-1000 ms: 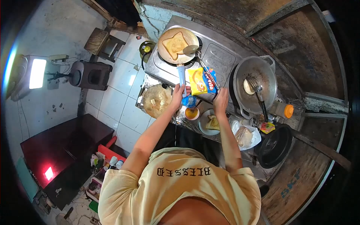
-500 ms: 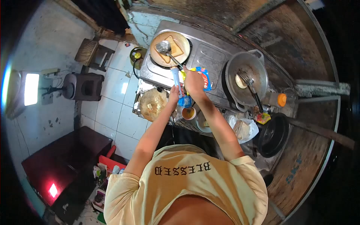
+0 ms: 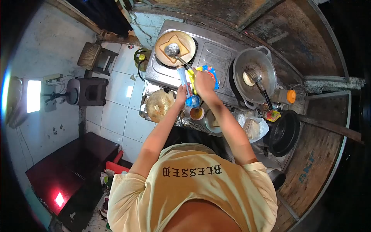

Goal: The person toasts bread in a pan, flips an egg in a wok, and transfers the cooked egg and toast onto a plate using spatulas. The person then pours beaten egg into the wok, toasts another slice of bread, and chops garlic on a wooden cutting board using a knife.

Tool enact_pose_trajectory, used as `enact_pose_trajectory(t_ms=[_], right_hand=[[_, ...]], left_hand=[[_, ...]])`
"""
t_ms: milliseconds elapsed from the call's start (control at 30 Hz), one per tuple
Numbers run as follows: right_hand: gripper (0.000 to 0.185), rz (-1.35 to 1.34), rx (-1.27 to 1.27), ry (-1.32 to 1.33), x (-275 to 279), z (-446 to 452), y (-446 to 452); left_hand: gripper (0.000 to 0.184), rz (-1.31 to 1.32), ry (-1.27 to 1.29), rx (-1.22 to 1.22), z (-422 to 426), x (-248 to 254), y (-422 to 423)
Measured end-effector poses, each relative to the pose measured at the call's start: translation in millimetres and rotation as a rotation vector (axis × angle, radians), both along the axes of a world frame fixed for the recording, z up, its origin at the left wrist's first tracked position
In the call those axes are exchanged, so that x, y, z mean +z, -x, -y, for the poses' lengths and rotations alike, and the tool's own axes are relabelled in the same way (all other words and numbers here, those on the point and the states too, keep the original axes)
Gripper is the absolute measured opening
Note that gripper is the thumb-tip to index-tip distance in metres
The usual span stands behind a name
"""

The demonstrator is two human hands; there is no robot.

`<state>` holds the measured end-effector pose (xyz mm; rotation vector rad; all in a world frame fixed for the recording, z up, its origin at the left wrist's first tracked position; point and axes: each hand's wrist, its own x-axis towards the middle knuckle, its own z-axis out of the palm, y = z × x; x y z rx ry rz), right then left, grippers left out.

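My left hand [image 3: 181, 94] is closed round the blue handle of a light frying pan [image 3: 159, 45] on the left burner. In the pan lies a square slice of bread [image 3: 181, 45], browned at its edges. My right hand [image 3: 204, 82] grips the handle of a metal ladle [image 3: 172, 50], whose bowl rests over the slice. Partly hidden behind my right hand is a yellow and blue packet [image 3: 212, 74] on the stove. Just below my left hand are a blue object [image 3: 193, 101] and a cup of yellow-orange contents [image 3: 196, 113].
On the right, a large pot [image 3: 253, 62] holds a fork and a pale round item. Near it are an orange-lidded jar [image 3: 290, 96], a black pan [image 3: 284, 133] and a plastic bag [image 3: 253, 129]. A round board [image 3: 159, 106] lies left of the cup.
My right hand has moved left and forward with the ladle, whose bowl has shifted over the bread. The slice looks turned in the pan. My left hand stays on the handle.
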<state>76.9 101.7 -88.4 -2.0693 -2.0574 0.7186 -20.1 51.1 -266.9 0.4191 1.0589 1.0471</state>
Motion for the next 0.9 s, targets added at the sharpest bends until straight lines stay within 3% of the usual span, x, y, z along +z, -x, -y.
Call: enact_pose_trajectory(t_ms=[267, 433, 667, 900], right_hand=[[0.03, 0.186, 0.071, -0.068, -17.5, -13.5, -10.1], [0.022, 0.333, 0.167, -0.21, 47.7, -34.2, -25.2], [0.021, 0.56, 0.242, -0.414, 35.2, -57.8, -30.1], [0.021, 0.47, 0.25, -0.193, 68.3, -65.9, -43.9]], left_hand=[[0.028, 0.03, 0.003, -0.024, 3.5, 1.9, 5.2], [0.033, -0.006, -0.049, -0.082, 6.9, 7.2, 12.6], [0.031, -0.043, -0.004, -0.115, 7.2, 5.0, 13.3], [0.03, -0.025, 0.032, -0.114, 4.9, 12.8, 13.7]])
